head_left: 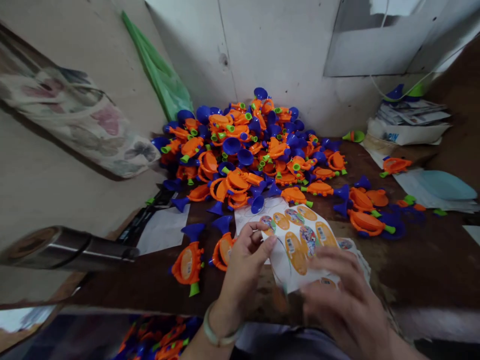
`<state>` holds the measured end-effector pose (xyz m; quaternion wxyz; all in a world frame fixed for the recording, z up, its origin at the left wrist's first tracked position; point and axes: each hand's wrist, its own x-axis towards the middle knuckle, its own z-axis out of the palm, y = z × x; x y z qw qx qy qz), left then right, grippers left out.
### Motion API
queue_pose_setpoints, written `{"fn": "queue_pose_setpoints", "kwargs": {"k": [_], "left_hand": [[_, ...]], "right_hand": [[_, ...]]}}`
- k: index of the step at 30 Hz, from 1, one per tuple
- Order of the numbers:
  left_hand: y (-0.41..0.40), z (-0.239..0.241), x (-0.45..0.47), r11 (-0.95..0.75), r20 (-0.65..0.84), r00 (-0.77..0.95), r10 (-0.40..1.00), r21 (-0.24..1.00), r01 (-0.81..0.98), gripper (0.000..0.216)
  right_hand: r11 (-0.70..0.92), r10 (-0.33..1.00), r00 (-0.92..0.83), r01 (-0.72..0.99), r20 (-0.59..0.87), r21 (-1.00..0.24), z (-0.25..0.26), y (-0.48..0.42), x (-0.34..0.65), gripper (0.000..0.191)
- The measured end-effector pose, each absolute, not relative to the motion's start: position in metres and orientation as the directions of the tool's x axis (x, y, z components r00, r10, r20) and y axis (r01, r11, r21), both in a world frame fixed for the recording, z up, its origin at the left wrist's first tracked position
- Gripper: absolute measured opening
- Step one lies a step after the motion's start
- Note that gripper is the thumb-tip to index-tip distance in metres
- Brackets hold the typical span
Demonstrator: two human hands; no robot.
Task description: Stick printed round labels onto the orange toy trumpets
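Observation:
A sheet of printed oval stickers (296, 245) is held up over the dark wooden table (423, 265). My left hand (243, 265) pinches its left edge between thumb and fingers. My right hand (341, 295), blurred by motion, has its fingers on the sheet's lower right part. Behind the sheet rises a large heap of orange, blue and green plastic toy trumpets (240, 150). Two loose trumpets (187, 262) lie just left of my left hand, and more lie to the right (365, 222).
White paper (163, 229) lies on the table at left, by a metal pipe (67, 247). A pale blue lid (444, 185) rests on papers at right, below a stack of printed sheets (412, 112). A green plastic bag (157, 67) leans against the wall. More toys (161, 340) sit below the table edge.

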<state>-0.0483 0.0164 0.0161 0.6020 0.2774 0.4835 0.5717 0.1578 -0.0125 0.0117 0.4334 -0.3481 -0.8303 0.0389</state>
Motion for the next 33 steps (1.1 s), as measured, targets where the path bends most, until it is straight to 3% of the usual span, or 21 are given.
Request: {"fn": "queue_pose_setpoints", "kwargs": {"k": [3, 7, 15, 19, 21, 23, 26, 29, 33], "left_hand": [[0.01, 0.015, -0.04, 0.183, -0.226, -0.085, 0.97, 0.918, -0.353, 0.064], [0.003, 0.013, -0.033, 0.176, -0.202, -0.048, 0.978, 0.93, -0.321, 0.063], [0.002, 0.015, -0.028, 0.214, -0.274, -0.037, 0.961, 0.823, -0.527, 0.061], [0.001, 0.014, -0.025, 0.239, -0.291, -0.023, 0.956, 0.826, -0.51, 0.062], [0.004, 0.007, -0.025, 0.212, -0.254, -0.057, 0.965, 0.895, -0.392, 0.053], [0.013, -0.003, -0.03, 0.146, -0.152, -0.112, 0.982, 0.988, -0.057, 0.031], [0.04, -0.012, -0.046, 0.047, -0.008, -0.083, 0.997, 0.873, 0.485, 0.01], [0.086, -0.003, -0.07, 0.018, 0.053, -0.091, 0.994, 0.761, 0.648, 0.024], [0.162, 0.016, -0.095, -0.044, 0.155, -0.079, 0.985, 0.661, 0.749, 0.04]], "right_hand": [[0.701, 0.625, -0.345, 0.643, 0.7, -0.309, 0.018, 0.01, 0.153, 0.037], [0.695, 0.663, -0.368, 0.625, 0.652, -0.354, 0.014, 0.021, 0.148, 0.042], [0.81, 0.425, -0.402, 0.569, 0.811, -0.142, -0.009, 0.012, 0.157, 0.041], [0.819, 0.395, -0.386, 0.558, 0.834, -0.13, -0.011, 0.015, 0.16, 0.038], [0.832, 0.379, -0.369, 0.538, 0.849, -0.137, -0.014, 0.01, 0.156, 0.035], [0.866, 0.37, -0.382, 0.472, 0.847, -0.165, -0.019, 0.0, 0.152, 0.03], [0.925, 0.366, -0.543, 0.305, 0.756, -0.228, -0.027, -0.018, 0.149, 0.03], [0.916, 0.393, -0.704, 0.239, 0.592, -0.324, -0.024, -0.028, 0.152, 0.027], [0.891, 0.449, -0.622, 0.256, 0.641, -0.375, -0.013, -0.026, 0.151, 0.019]]}}
